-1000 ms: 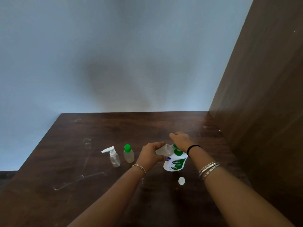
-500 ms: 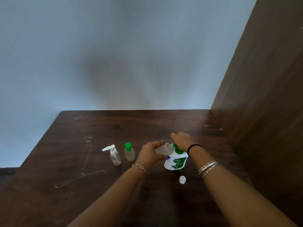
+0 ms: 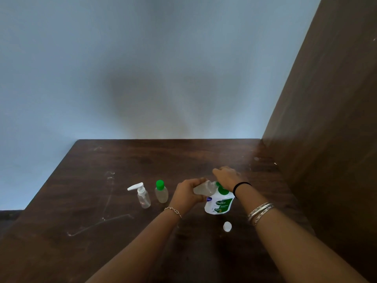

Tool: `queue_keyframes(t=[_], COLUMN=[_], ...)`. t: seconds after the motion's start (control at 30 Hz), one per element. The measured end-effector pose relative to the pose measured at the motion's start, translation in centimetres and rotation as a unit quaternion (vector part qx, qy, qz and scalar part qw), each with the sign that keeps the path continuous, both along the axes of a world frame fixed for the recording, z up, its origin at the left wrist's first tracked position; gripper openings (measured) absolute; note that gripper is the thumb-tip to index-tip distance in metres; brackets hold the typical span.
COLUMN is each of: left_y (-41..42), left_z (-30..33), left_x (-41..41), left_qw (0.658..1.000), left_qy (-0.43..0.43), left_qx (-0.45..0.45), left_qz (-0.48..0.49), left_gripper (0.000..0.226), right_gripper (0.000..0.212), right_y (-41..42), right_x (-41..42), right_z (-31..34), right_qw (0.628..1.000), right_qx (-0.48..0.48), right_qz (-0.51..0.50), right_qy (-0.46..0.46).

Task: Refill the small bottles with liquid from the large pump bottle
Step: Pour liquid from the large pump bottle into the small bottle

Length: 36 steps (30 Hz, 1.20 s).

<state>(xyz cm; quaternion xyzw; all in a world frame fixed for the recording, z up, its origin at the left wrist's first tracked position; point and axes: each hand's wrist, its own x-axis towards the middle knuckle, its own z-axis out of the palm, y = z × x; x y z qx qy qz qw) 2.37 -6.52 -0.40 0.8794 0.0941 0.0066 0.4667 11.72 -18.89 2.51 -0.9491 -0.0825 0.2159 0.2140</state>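
A large white pump bottle (image 3: 218, 205) with a green label and green pump stands on the dark wooden table (image 3: 85, 193). My right hand (image 3: 226, 177) rests on top of its pump head and hides the nozzle. My left hand (image 3: 188, 193) grips a small clear bottle (image 3: 204, 188), tilted with its mouth against the pump. Its small white cap (image 3: 227, 226) lies on the table in front. To the left stand a small clear bottle with a white pump (image 3: 141, 196) and a small clear bottle with a green cap (image 3: 161, 191).
A brown wooden panel (image 3: 326, 129) rises along the table's right side. A pale wall (image 3: 142, 68) stands behind the table's far edge. White scratch marks (image 3: 102, 220) cross the tabletop on the left.
Both hands and the bottles keep the same pose; only the camera view has shifted slightly.
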Motion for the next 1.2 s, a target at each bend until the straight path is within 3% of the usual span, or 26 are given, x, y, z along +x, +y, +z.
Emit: queue_keyframes(t=[1.2], left_y=[0.18], left_z=[-0.17], left_x=[0.02], left_qw=[1.000], left_qy=[-0.008], left_qx=[-0.008], left_qz=[0.003], left_gripper=[0.057], right_gripper=[0.038], right_y=[0.13], right_x=[-0.30], right_z=[0.73], right_qw=[0.998], right_qx=[-0.060], right_qz=[-0.003], right_qy=[-0.025])
